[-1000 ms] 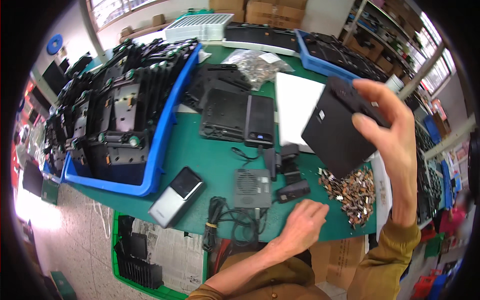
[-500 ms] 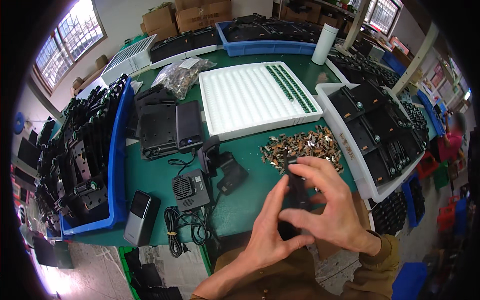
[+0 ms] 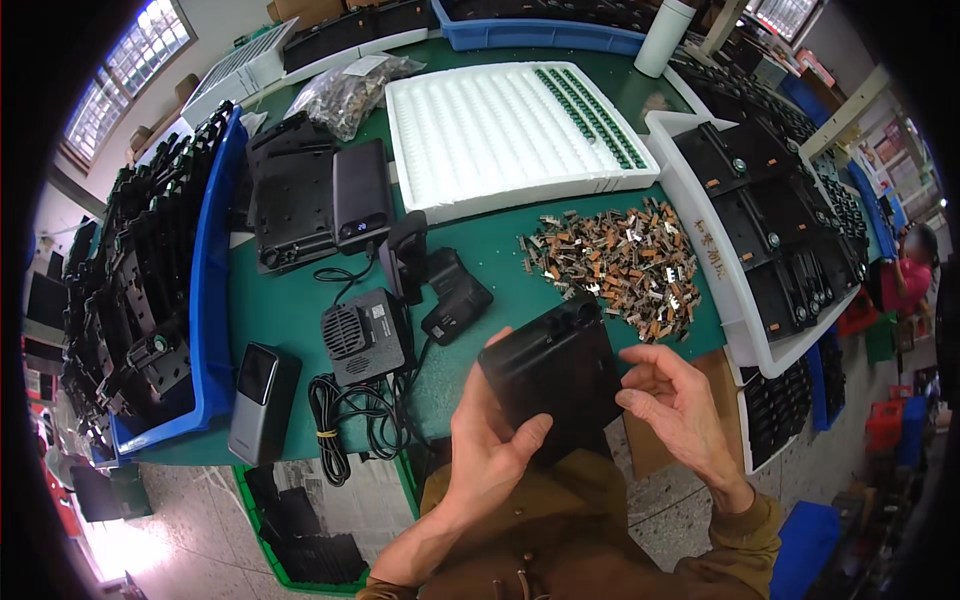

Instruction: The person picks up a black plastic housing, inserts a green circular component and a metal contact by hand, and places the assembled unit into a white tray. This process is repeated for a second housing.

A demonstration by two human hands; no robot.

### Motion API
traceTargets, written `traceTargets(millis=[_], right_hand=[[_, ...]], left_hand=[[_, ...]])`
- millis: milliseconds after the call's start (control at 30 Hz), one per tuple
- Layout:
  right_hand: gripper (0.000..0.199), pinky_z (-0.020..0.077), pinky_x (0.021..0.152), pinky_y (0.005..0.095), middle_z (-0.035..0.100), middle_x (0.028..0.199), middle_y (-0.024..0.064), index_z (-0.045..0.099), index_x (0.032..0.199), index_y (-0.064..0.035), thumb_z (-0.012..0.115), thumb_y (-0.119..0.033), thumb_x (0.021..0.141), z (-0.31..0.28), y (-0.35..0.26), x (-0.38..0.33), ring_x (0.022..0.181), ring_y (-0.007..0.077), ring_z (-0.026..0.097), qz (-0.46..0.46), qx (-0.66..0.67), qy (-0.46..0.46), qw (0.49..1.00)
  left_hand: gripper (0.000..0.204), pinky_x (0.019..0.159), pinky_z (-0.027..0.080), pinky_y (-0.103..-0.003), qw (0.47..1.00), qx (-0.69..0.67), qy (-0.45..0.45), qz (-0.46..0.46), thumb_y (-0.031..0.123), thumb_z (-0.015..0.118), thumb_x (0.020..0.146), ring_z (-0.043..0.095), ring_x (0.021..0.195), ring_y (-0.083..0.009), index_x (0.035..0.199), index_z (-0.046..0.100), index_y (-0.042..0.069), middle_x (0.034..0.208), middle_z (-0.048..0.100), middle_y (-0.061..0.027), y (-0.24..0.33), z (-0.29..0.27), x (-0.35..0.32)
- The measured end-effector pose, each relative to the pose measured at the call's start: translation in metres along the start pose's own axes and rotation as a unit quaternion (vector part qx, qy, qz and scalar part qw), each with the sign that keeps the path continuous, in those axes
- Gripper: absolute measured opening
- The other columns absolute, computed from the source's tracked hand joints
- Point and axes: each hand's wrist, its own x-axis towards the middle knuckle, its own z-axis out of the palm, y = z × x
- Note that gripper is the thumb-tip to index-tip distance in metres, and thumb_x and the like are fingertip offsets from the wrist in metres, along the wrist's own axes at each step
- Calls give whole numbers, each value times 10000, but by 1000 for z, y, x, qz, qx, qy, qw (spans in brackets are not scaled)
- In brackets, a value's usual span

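My left hand [image 3: 487, 440] grips a flat black plastic panel [image 3: 555, 365] by its left side, with the thumb over the near edge and the fingers behind it. The panel is tilted, and a round hole shows near its far right corner. Beside the panel's right edge is my right hand [image 3: 680, 405], fingers bent and thumb apart from them. I see nothing held in it; whether a fingertip touches the panel's edge, I cannot tell. Just beyond the panel lies a heap of small brown and metal parts [image 3: 625, 265] on the green tabletop [image 3: 470, 245].
A white foam tray [image 3: 480, 130] holds rows of small green parts. Left stands a blue bin [image 3: 205, 330] of black panels; right, a white bin [image 3: 700, 240] with more. Nearer are a power bank [image 3: 265, 400], a small fan-like device [image 3: 365, 335] and coiled cable [image 3: 335, 440].
The black panel has turned from nearly edge-on to showing its broad face. My left hand has shifted left with it, and my right hand has come off it to the right edge. The view has tilted down.
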Motion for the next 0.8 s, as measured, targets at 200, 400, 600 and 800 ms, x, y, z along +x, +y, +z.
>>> traceTargets(millis=[200,400,600,800], right_hand=[[206,498,665,224,677,915,25,634,1088,13,669,-6,886,0,23,0,779,65,612,106,173,-73,976],[138,492,645,219,692,908,20,659,1021,7,669,-12,884,-15,19,1,769,58,609,127,174,-103,971],[116,504,610,216,694,872,37,654,977,18,681,12,864,-7,21,8,712,64,624,170,146,-107,969],[127,504,557,286,691,739,82,661,913,39,715,-49,839,0,13,15,598,111,617,98,-57,-44,993]], left_hand=[[894,1094,410,-360,999,8,-11,-41,-189,622,760,471,1315,-217,1533,214,-2,1430,464,-137,3,-4,4],[863,976,501,-371,878,436,113,162,-86,777,690,537,1200,-299,1465,420,42,1335,544,-149,1,-4,5],[503,963,453,-448,797,563,1,220,2,749,724,542,1163,-360,1211,626,-14,1273,583,-164,-6,0,20],[409,887,461,-417,735,634,25,239,-19,700,740,580,1081,-300,1147,666,10,1164,642,-96,-11,2,37]])
